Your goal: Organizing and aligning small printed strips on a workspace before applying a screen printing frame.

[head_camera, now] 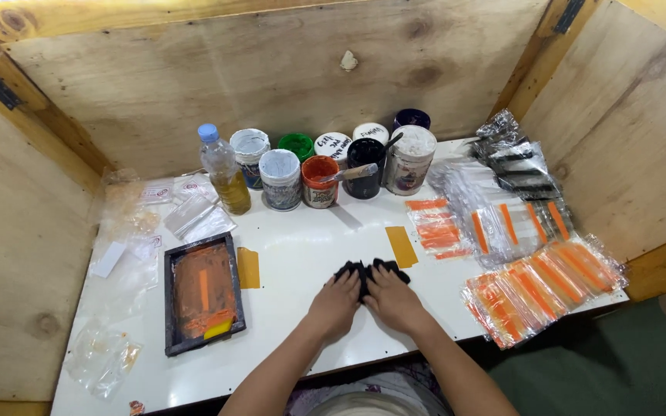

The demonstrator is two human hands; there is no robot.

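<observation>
Counter: white counter [294, 254], its near edge cut off by my arms.
Packets: clear plastic packets with orange strips [537, 285], heaped at right.
Frame: dark rectangular printing frame smeared orange [204, 293], at left.
Jars: round ink jars [321, 181], along the back wall.
Cloth: small black crumpled cloth [368, 271], partly hidden under my fingers.
Hands: left hand [335, 302] and right hand [391, 296], side by side, fingers curled down, pressing the cloth onto the counter.

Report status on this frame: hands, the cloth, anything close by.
Left hand and right hand both pressed on black cloth. Cloth bunched on white table. Yellow tape strip just beyond; nothing on top.
</observation>
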